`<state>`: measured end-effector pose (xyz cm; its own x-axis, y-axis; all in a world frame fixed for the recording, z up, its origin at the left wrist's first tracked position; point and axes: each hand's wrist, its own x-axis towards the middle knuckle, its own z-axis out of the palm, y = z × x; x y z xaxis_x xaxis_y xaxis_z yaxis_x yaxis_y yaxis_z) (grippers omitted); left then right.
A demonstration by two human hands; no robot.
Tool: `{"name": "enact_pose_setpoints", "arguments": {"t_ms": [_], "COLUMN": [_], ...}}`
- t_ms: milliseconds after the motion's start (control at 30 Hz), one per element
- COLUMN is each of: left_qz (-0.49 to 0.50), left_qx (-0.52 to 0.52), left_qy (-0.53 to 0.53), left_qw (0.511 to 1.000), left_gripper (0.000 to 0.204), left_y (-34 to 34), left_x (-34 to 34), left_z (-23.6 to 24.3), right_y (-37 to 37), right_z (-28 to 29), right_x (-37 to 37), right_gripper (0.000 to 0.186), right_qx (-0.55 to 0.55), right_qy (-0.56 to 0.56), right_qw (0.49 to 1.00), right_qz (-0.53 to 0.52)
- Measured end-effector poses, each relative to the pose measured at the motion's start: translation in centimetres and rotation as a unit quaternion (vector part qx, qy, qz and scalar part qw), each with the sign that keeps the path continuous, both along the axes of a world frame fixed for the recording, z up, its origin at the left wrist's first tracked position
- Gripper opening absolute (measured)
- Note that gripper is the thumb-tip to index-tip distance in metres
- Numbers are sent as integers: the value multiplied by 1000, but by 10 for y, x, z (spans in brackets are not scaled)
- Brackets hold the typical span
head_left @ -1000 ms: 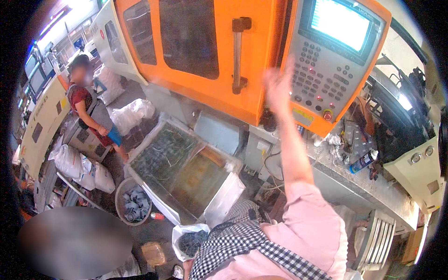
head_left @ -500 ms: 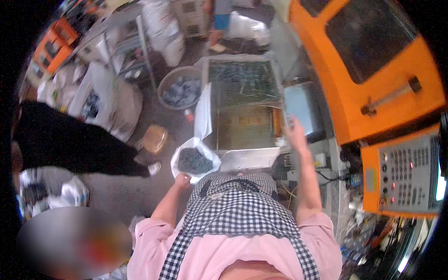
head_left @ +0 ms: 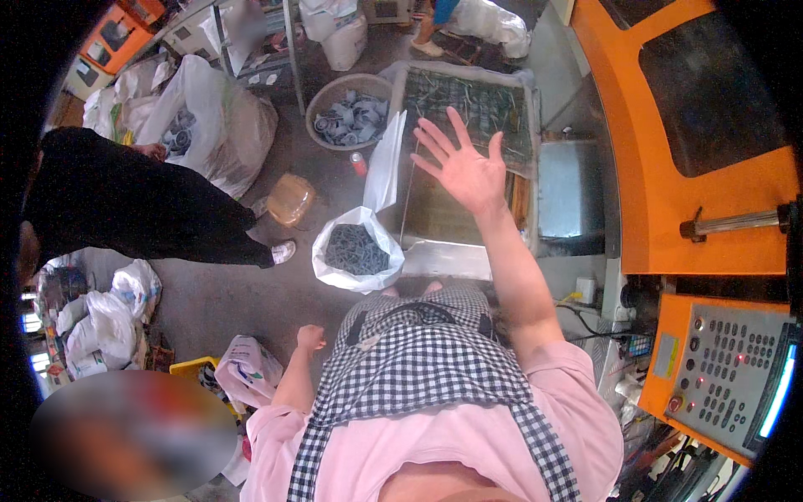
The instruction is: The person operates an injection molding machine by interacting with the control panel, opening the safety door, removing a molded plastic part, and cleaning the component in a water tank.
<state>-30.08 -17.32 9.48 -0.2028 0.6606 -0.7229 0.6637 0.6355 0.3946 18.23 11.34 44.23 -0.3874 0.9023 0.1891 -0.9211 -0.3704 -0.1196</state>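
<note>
My right hand (head_left: 470, 171) is raised with its palm up and fingers spread, holding nothing. It is above a large framed bin (head_left: 406, 92) lined with dark green mesh-like material, with a brown board in its near half. My left hand (head_left: 311, 337) hangs low at my left side, fingers curled in, and nothing shows in it. Nearest to it stands an open white sack (head_left: 324, 269) filled with small dark grey pieces. White sheets (head_left: 386, 163) lean along the bin's left edge.
An orange machine (head_left: 615, 109) with a control panel (head_left: 728, 368) lines the right. At left are a basin (head_left: 311, 117) of grey pieces, a red can (head_left: 358, 163), a brown stool (head_left: 290, 199) and a big white bag (head_left: 242, 134). A person in black (head_left: 142, 192) stands far left.
My right hand has moved left, away from the pale blue surface beside the machine, and its fingers have spread. My left hand has drawn back from the white sack's rim. The view has shifted.
</note>
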Motion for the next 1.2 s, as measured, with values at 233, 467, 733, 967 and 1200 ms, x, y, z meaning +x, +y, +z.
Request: {"name": "enact_pose_setpoints", "arguments": {"t_ms": [233,467,733,967,1200], "left_qz": [184,130,547,717,623], "left_qx": [1,122,168,396,546], "left_qy": [-69,39,60,154,-107], "left_qw": [981,983,818,553,550], "left_gripper": [23,23,52,58,25], "left_y": [46,36,-114,-279,-222], "left_x": [98,74,-28,-243,-377], "left_z": [75,113,160,248,170], "right_y": [34,20,-36,-112,-39], "right_z": [-64,-186,-398,-355,-243], "right_x": [4,-23,132,148,-91], "right_gripper": [75,54,28,30,59], "right_qx": [-89,-297,-274,-219,-361], "right_qy": [-109,-339,-576,-661,-344], "right_qw": [989,891,724,710,864], "right_qz": [55,56,263,102,72]}}
